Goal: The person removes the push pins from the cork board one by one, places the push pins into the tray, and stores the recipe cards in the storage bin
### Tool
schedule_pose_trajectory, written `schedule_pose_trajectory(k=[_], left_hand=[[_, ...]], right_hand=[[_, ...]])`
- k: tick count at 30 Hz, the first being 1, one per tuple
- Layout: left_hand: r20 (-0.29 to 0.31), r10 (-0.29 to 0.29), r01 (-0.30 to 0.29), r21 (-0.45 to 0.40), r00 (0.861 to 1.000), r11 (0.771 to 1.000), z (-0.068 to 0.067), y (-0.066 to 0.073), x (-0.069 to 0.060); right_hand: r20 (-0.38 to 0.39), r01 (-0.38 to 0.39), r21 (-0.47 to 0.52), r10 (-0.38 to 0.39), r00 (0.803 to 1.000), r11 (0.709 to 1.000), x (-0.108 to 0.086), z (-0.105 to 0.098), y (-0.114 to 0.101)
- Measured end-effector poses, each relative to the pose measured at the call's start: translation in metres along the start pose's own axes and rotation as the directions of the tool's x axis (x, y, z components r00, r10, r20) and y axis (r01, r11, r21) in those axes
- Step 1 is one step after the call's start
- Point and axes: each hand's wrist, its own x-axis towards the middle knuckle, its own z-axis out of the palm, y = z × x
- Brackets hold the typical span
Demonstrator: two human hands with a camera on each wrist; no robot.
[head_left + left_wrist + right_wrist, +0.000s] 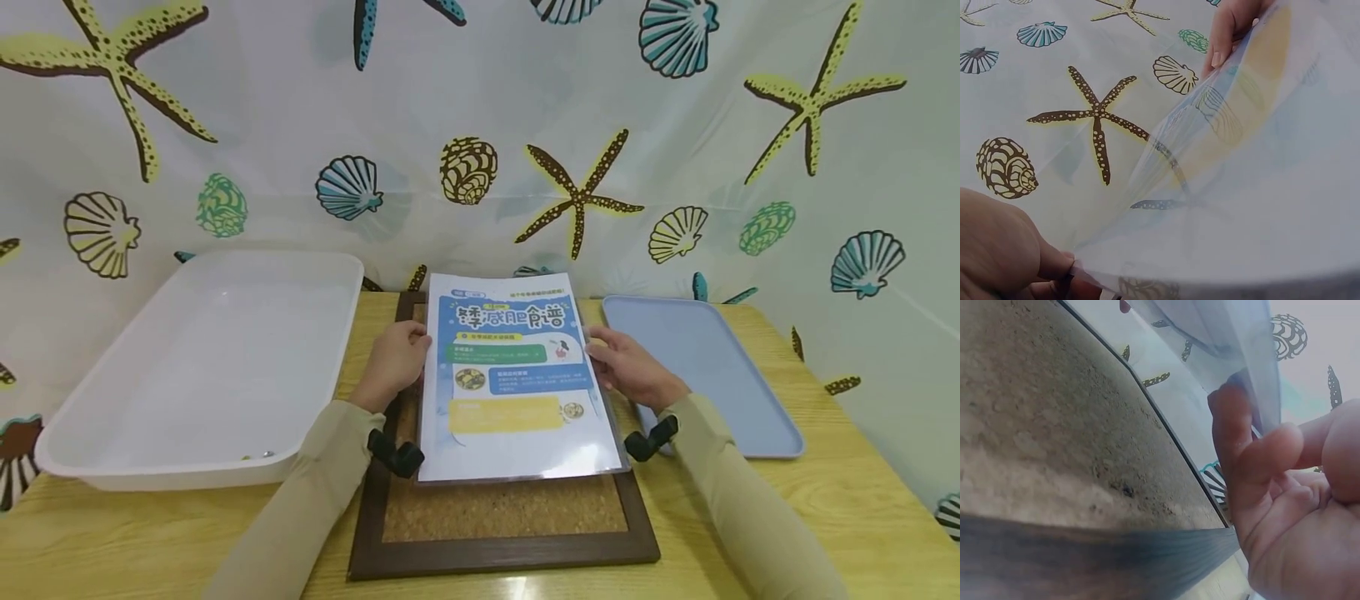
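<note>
The left hand (397, 358) has its fingers bent and pinches the left side edge of a printed sheet (517, 454) between thumb and fingertips. The right hand (628, 362) holds the opposite side edge the same way, thumb against bent fingers. The sheet, glossy and apparently in clear film, is held at a tilt over a cork board (502, 512), with the lower strip of cork uncovered. The right wrist view shows the sheet raised off the cork beside that hand; the left wrist view shows it bowed between the two grips.

The board's dark frame (502, 560) lies on the worktop (832, 417), its far side near the worktop's back edge. A white tub (232, 333) occupies the left part and a blue tray (690, 358) the right. Small items (258, 455) sit at the tub's near right corner, too small to identify. A shell-patterned curtain (450, 100) hangs behind.

Risks, as judged: the film is slick and held only at its edges, so one loose pinch could let a side drop. Uneven hand heights could set the sheet crooked against the frame. Squeezing inward could deepen the bow and crease it.
</note>
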Motion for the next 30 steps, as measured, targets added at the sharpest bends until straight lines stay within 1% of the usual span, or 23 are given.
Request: schedule_pose_trajectory(k=[4, 10, 13, 17, 19, 22, 23, 25, 27, 30], left_hand=[[0.006, 0.016, -0.017, 0.022, 1.0, 1.0, -0.005, 0.004, -0.002], [0.075, -0.018, 0.012, 0.076, 0.997, 0.997, -0.018, 0.009, -0.008], [0.097, -0.007, -0.003, 0.107, 0.995, 0.994, -0.024, 0.008, -0.008], [0.097, 0.01, -0.022, 0.128, 0.995, 0.991, -0.034, 0.005, -0.008], [0.099, -0.007, -0.006, 0.127, 0.995, 0.992, -0.038, 0.004, -0.008], [0.107, -0.027, 0.013, 0.127, 0.994, 0.992, -0.046, 0.003, -0.009], [0.107, -0.024, 0.01, 0.136, 0.994, 0.991, -0.048, 0.002, -0.009], [0.115, -0.023, 0.008, 0.128, 0.993, 0.992, -0.054, 0.002, -0.009], [0.119, -0.014, 0.0, 0.117, 0.993, 0.993, -0.06, 0.0, -0.008], [0.108, 0.006, -0.018, 0.109, 0.994, 0.994, -0.073, -0.001, -0.007]], right_hand=[[0.008, 0.003, 0.012, -0.003, 1.0, 1.0, 0.001, 0.001, -0.002], [0.03, 0.015, 0.046, -0.017, 0.999, 0.999, 0.007, 0.006, -0.005], [0.042, 0.028, 0.059, -0.03, 0.999, 0.998, 0.01, 0.011, -0.006], [0.081, 0.051, 0.062, -0.056, 0.995, 0.997, 0.018, 0.021, -0.008], [0.092, 0.061, 0.06, -0.066, 0.994, 0.996, 0.021, 0.025, -0.009], [0.084, 0.071, 0.055, -0.075, 0.994, 0.996, 0.024, 0.031, -0.012], [0.081, 0.077, 0.053, -0.081, 0.993, 0.996, 0.025, 0.032, -0.013], [0.072, 0.085, 0.047, -0.088, 0.994, 0.995, 0.027, 0.035, -0.016], [0.079, 0.094, 0.04, -0.097, 0.992, 0.995, 0.029, 0.039, -0.019], [0.098, 0.111, 0.045, -0.115, 0.989, 0.993, 0.035, 0.045, -0.024]])
